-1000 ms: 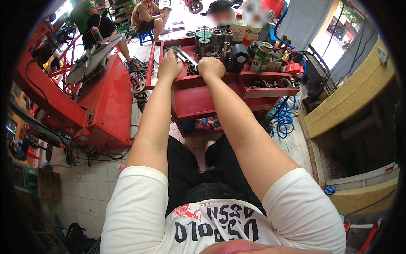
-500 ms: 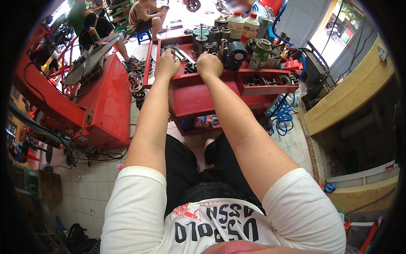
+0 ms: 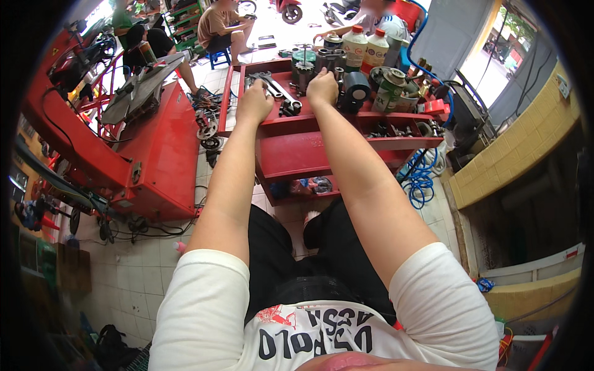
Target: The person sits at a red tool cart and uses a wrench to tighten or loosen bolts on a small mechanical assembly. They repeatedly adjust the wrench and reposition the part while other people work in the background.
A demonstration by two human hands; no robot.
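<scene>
My left hand (image 3: 253, 102) has curled fingers over several wrenches (image 3: 281, 91) at the left of the red cart's top tray (image 3: 229, 99). My right hand (image 3: 322, 91) is closed beside the upright metal cylinders (image 3: 338, 75) and a gear-like part (image 3: 304, 77). What either hand grips is hidden by the fingers. A dark cylinder (image 3: 354, 93) stands right of my right hand, near a green-and-white can (image 3: 388, 91). Small metal parts (image 3: 396, 130) lie in the front compartment.
A large red machine (image 3: 154, 161) stands left. Seated people (image 3: 219, 31) and another person in white (image 3: 393, 28) are beyond. Two bottles (image 3: 354, 46) stand at the tray's back. A blue hose (image 3: 417, 185) coils right of the cart, beside a yellow wall (image 3: 507, 142).
My right hand has moved right and up toward the cylinders, uncovering more tools between my hands. My left hand has shifted right and slightly down in view, as have the cart and surroundings.
</scene>
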